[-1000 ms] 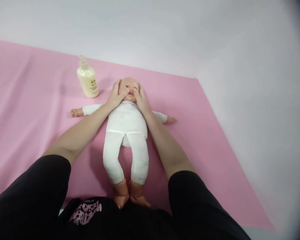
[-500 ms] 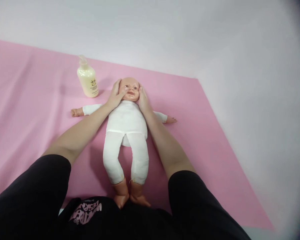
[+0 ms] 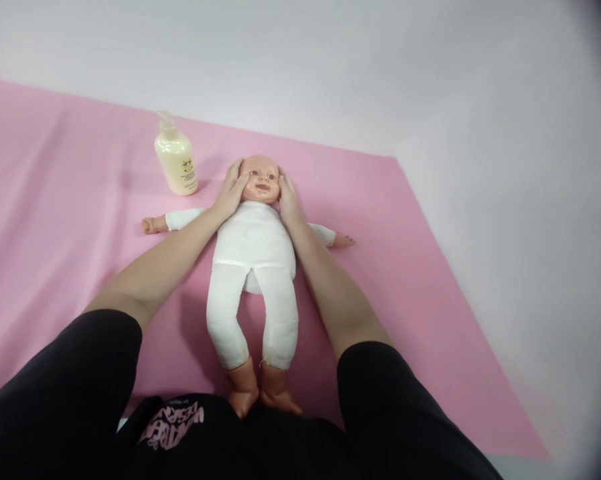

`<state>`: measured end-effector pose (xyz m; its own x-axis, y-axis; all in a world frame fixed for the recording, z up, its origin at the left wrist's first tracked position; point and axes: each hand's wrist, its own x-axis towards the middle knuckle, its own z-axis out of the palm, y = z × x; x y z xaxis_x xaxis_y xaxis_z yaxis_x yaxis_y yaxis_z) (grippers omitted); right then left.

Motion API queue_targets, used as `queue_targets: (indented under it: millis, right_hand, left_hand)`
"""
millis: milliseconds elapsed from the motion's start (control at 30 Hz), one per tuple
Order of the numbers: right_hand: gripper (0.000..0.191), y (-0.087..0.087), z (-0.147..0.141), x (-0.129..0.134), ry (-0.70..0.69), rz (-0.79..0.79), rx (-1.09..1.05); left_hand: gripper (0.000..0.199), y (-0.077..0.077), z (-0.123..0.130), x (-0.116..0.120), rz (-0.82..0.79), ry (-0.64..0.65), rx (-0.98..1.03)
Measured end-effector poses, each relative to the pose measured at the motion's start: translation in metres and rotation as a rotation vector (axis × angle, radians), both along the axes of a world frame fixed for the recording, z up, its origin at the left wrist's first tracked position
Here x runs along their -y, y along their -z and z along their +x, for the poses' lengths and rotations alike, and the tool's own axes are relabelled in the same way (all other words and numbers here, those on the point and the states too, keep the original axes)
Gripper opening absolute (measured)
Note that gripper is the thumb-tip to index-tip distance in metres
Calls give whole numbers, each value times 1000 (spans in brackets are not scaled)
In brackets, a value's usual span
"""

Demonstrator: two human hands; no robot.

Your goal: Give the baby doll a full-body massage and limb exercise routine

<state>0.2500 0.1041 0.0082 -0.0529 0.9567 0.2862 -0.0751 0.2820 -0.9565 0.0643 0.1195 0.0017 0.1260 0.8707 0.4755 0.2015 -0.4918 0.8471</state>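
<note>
A baby doll [image 3: 255, 237] in white cloth lies on its back on a pink sheet, its head away from me and its feet close to my shirt. My left hand [image 3: 231, 191] cups the left side of the doll's head, the thumb along its cheek. Against the right side of the head rests my right hand [image 3: 289, 199], its fingers partly hidden behind the head. The doll's head is held between both palms, and its arms stretch out sideways beneath my forearms.
A pale yellow pump bottle [image 3: 177, 160] stands upright to the left of the doll's head. The pink sheet [image 3: 390, 267] has folds at the left, and a white surface [image 3: 505, 200] lies beyond its far and right edges.
My left thumb has shifted from beside the doll's mouth and nose outward to the edge of its cheek. My right hand has hardly moved, and the doll lies as before.
</note>
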Motion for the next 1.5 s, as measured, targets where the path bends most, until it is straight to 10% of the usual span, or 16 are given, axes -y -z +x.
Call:
queue_targets:
  millis: [733, 1133, 1500]
  right_hand:
    - [141, -8, 14, 11, -117, -37, 175]
    - [105, -10, 1, 17, -214, -110, -167]
    - [97, -17, -4, 21, -142, -115, -16]
  left_hand:
    - [126, -9, -5, 7, 5, 42, -92]
    - [102, -9, -2, 13, -16, 49, -11]
    - [83, -4, 4, 3, -46, -63, 49]
